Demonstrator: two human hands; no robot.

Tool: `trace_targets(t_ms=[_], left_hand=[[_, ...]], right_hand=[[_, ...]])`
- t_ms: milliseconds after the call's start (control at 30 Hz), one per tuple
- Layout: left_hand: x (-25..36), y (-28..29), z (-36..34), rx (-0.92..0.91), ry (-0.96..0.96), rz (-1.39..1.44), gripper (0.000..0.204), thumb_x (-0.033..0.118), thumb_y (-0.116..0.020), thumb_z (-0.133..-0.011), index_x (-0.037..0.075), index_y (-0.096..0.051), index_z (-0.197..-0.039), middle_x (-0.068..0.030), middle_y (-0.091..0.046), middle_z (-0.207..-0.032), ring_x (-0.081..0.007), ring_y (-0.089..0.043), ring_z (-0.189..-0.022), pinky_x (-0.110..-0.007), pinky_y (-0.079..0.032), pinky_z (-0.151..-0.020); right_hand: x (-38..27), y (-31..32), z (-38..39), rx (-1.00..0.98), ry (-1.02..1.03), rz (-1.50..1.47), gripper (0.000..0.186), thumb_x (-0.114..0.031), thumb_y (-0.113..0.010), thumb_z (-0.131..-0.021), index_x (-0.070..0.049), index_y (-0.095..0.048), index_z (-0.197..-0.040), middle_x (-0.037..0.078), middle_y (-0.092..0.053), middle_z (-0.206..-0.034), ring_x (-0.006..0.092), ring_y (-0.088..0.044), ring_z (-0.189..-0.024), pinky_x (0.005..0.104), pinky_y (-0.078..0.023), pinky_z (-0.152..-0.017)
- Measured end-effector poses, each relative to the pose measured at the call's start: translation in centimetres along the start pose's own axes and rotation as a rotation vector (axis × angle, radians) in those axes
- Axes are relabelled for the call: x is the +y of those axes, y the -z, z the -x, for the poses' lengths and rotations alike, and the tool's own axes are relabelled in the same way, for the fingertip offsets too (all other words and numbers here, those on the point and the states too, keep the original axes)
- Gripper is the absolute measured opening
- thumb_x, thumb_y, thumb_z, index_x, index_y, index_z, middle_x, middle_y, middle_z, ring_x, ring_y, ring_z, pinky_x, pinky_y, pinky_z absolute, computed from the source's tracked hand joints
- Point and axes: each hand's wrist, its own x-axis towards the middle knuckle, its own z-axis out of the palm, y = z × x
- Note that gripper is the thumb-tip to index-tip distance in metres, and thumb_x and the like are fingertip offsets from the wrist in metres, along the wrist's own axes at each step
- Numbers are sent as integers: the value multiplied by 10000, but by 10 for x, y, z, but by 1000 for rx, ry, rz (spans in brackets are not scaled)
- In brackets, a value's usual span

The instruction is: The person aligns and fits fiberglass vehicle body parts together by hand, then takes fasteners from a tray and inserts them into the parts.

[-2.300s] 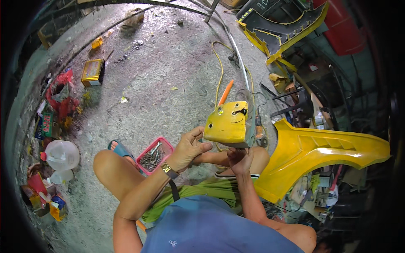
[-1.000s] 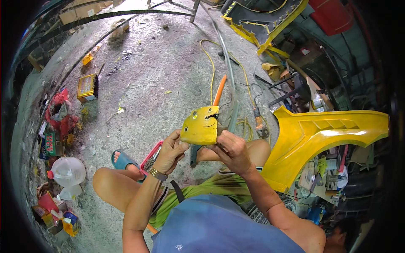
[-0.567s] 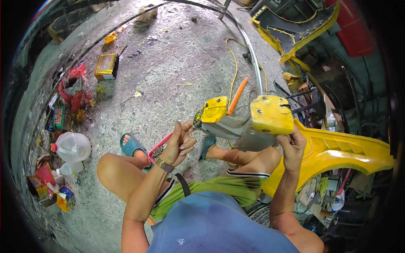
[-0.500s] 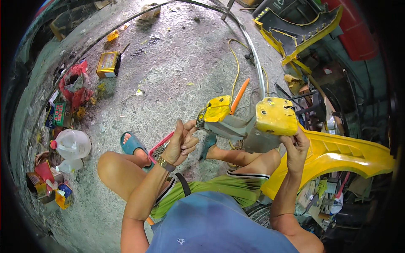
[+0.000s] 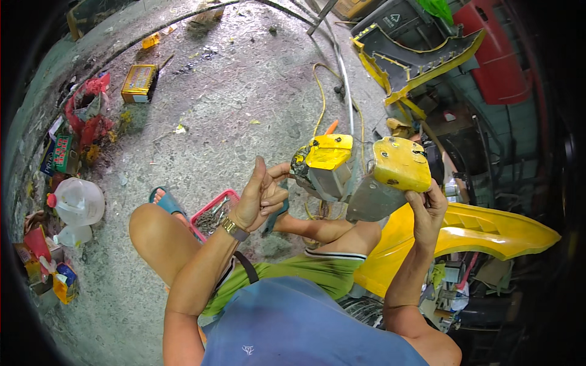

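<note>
In front of me are two yellow-faced grey pieces with small holes; I cannot tell whether they are joined lower down. My right hand (image 5: 429, 210) grips the larger, rounded yellow-and-grey piece (image 5: 401, 163) by its lower right corner, thumb on the near side. At the smaller yellow-and-grey piece (image 5: 329, 152), my left hand (image 5: 259, 196) has its index finger at the dark, rough left edge. The left thumb points up and the other fingers are curled. Both pieces are held up above the floor, in front of my knees.
A red basket (image 5: 201, 235) of small metal parts sits by my left foot. A large yellow car panel (image 5: 482, 229) lies at right. Leftward are a clear jug (image 5: 79, 201), a yellow tin (image 5: 139, 83) and red wrapping (image 5: 91, 100). A hose (image 5: 320, 91) runs along the floor ahead.
The view has shifted slightly to the right. The two pieces have tilted, showing more of the grey undersides. More of the red basket shows. Both hands keep their places on the pieces.
</note>
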Motion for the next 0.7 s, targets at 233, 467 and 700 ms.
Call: trace_targets(t_ms=[233, 467, 700], left_hand=[[7, -8, -5, -64, -40, -133, 673, 508, -475, -915, -51, -434, -1286, -32, -557, -1059, 17, -274, -480, -137, -225, -393], [3, -27, -14, 106, -228, -248, 377, 17, -630, -862, -20, -534, -1224, 37, -630, -879, 31, -507, -651, -140, -404, -535], [2, -22, -17, 117, -285, -214, 255, 13, -621, -868, -59, -599, -1112, -60, -635, -1053, -77, -599, -910, -219, -500, -794]], right_hand=[[-13, -2, -3, 48, 25, -5, 207, 43, -633, -828, 10, -616, -1031, -96, -448, -735, -8, -330, -637, 151, -280, -579], [-15, -5, -2, 57, 47, -8, 214, 22, -648, -827, 10, -616, -1039, -90, -463, -769, -5, -334, -645, 148, -285, -593], [-16, -7, 0, 61, 52, 0, 215, 12, -656, -820, 7, -617, -1032, -94, -452, -758, -5, -323, -636, 148, -274, -583]])
